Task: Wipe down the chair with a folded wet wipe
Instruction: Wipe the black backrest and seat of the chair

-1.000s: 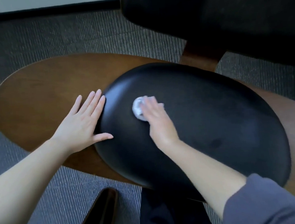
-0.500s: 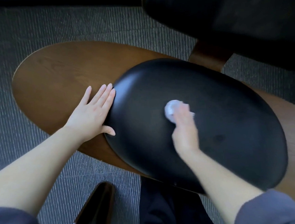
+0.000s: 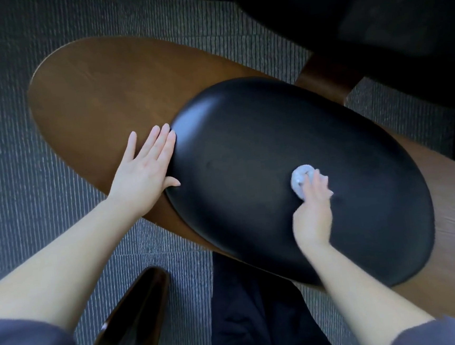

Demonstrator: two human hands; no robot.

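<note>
My left hand (image 3: 143,177) lies flat and open on the chair's wooden shell (image 3: 98,87), fingers straight, with fingertips and thumb touching the left edge of the black seat pad (image 3: 246,148). My right hand (image 3: 312,214) presses the bunched wet wipe (image 3: 299,178) onto the pad right of its middle, fingers laid nearly straight over it, somewhat blurred. Bare pad runs on to the right and near edges. Bare wood spreads far left, with grey carpet (image 3: 8,164) beyond its rim.
</note>
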